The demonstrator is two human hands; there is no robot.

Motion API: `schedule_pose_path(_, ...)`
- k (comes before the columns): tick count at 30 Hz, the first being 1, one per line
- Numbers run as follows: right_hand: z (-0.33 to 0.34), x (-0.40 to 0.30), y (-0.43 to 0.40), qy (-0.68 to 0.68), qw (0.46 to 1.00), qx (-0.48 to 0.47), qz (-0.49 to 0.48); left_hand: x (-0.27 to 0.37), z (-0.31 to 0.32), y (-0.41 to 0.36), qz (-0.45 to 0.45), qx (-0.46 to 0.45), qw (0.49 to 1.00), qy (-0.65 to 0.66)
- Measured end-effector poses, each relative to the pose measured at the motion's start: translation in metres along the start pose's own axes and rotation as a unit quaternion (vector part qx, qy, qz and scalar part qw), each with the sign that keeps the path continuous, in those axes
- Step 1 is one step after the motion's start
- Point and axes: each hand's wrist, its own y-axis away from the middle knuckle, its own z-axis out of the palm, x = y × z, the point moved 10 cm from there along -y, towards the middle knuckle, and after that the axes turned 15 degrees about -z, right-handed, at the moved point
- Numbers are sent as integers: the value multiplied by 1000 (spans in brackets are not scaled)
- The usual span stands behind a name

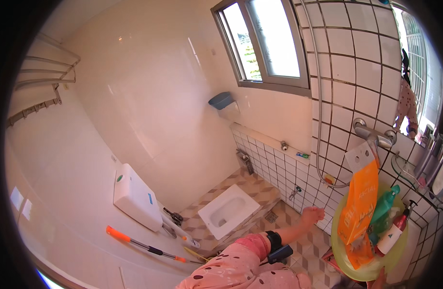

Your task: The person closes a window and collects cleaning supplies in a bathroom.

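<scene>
My left hand [313,215], below a pink sleeve and a black wrist strap, reaches out over the floor with loosely bent fingers and nothing visible in it. At the bottom right, part of my right hand [380,279] lies against the rim of a yellow-green plastic basin [397,261]; most of that hand is cut off. The basin holds a red-and-white pump bottle [391,234], a green bottle [386,202] and other items. An orange facial-tissue pack [364,191] with a white hanging strip stretches from near the wall faucet [375,136] down over the basin.
A white squat toilet [228,211] is set in a raised tiled step. On the left wall are a white cistern [136,198] and an orange-handled pole [142,245]. Right of the basin, a glass shelf [404,169] carries bottles. A shower hose [317,108] hangs beside the window.
</scene>
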Motion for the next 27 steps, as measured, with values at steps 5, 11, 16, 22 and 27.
schedule_pose_path(5,-20,0,-1,7,1000,29,-4,56,-11,19,108,76,991,18)
schedule_pose_path(11,-42,-20,5,76,991,90,-55,40,-1,24,95,41,992,69)
schedule_pose_path(16,6,-135,63,592,718,109,-350,-7,-46,2,84,43,994,55)
schedule_pose_path(22,33,-190,102,465,753,134,-445,-112,-143,20,8,-2,971,-239)
schedule_pose_path(27,47,-209,122,594,551,185,-555,-222,-223,126,-164,-30,817,-552)
